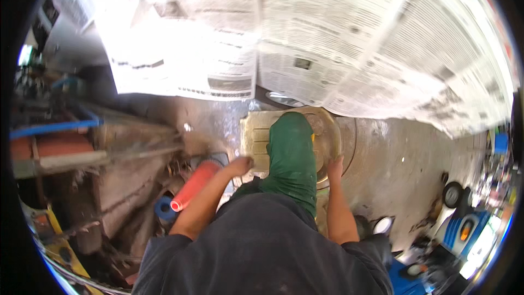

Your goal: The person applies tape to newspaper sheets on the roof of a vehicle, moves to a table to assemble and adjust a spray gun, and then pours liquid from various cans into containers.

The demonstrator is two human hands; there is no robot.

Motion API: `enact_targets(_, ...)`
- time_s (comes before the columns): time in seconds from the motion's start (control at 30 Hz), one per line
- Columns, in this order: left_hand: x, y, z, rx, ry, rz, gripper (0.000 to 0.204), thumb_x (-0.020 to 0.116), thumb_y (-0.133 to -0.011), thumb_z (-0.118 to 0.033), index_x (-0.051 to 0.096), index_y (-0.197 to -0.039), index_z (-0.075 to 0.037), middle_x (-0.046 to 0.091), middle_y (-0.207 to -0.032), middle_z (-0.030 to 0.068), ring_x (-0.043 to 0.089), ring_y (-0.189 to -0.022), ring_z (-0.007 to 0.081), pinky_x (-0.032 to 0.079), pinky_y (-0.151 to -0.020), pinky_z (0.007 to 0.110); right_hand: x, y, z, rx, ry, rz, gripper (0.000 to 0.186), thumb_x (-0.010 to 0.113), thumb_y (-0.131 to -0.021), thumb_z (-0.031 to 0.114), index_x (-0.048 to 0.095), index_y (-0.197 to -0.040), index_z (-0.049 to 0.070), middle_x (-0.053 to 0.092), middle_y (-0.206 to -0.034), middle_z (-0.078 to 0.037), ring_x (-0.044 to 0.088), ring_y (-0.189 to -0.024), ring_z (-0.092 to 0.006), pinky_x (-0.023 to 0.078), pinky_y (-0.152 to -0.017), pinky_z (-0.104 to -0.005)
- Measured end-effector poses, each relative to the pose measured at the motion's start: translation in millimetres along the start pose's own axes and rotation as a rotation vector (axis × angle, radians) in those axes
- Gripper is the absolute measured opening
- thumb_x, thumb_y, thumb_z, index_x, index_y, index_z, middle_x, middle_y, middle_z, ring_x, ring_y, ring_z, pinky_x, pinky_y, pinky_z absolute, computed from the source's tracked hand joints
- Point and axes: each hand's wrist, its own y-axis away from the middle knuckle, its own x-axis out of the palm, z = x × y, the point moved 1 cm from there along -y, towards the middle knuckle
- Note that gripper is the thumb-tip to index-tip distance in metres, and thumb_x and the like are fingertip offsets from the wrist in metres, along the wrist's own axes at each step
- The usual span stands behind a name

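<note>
My left hand (pixel 240 165) hangs beside my green-trousered knee (pixel 292 147), its fingers curled in. Whether anything small is inside them I cannot make out. On the other side of the knee, my right hand (pixel 335 168) is by the rim of a round, yellowish-beige piece (pixel 334 131). Its fingers are blurred, and I cannot tell whether they grip that rim. A beige ribbed panel (pixel 254 141) lies under and left of the knee. Near my left forearm is a red cone-like tube (pixel 197 184). A thin dark curved line (pixel 355 150) runs close to my right hand.
Newspaper sheets (pixel 322 33) hang across the front, with part of a wheel (pixel 281 98) below them. Cluttered wooden shelving (pixel 131 155) and a blue ring (pixel 165 207) are at left. A blue wheeled machine (pixel 466 229) stands at right on the stained concrete floor (pixel 404 169).
</note>
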Motion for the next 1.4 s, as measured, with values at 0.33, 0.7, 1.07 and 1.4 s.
enact_targets(0.33,56.3,65.5,66.7,-0.124,-0.180,0.269,0.037,0.053,-0.098,-0.035,0.066,-0.113,-0.003,0.068,-0.109,0.0185,0.067,-0.098,0.0323,0.051,-0.083,0.045,-9.1,1.8,23.6,0.115,-0.148,-0.021,0.034,0.055,-0.093,0.018,0.043,-0.121,0.004,0.066,-0.105,-0.029,0.063,-0.101,-0.0486,0.050,-0.083,-0.0557)
enact_targets(0.7,95.2,63.1,131.3,-0.161,0.339,0.253,0.029,0.054,-0.099,-0.026,0.063,-0.114,-0.003,0.069,-0.102,0.0094,0.066,-0.090,0.0244,0.052,-0.078,0.038,-15.4,-2.8,26.0,0.055,-0.165,0.009,0.030,0.054,-0.091,0.013,0.046,-0.119,0.007,0.067,-0.108,-0.025,0.064,-0.103,-0.0451,0.051,-0.085,-0.0544)
enact_targets(1.07,117.8,73.8,106.6,-0.334,0.451,0.403,0.023,0.051,-0.102,-0.024,0.063,-0.106,-0.005,0.065,-0.095,0.0027,0.063,-0.085,0.0137,0.050,-0.073,0.031,-31.6,-48.1,56.1,0.334,0.142,0.436,0.040,0.058,-0.090,0.010,0.055,-0.129,0.001,0.064,-0.124,-0.021,0.063,-0.116,-0.0385,0.055,-0.092,-0.0467)
enact_targets(1.4,67.5,38.7,59.5,0.267,-0.082,0.401,0.027,0.057,-0.094,-0.021,0.065,-0.112,-0.003,0.066,-0.104,0.0233,0.063,-0.098,0.0368,0.049,-0.089,0.042,45.3,34.0,-5.1,-0.009,-0.023,0.375,0.042,0.051,-0.096,0.024,0.056,-0.122,-0.009,0.064,-0.117,-0.030,0.064,-0.109,-0.0422,0.053,-0.089,-0.0485)
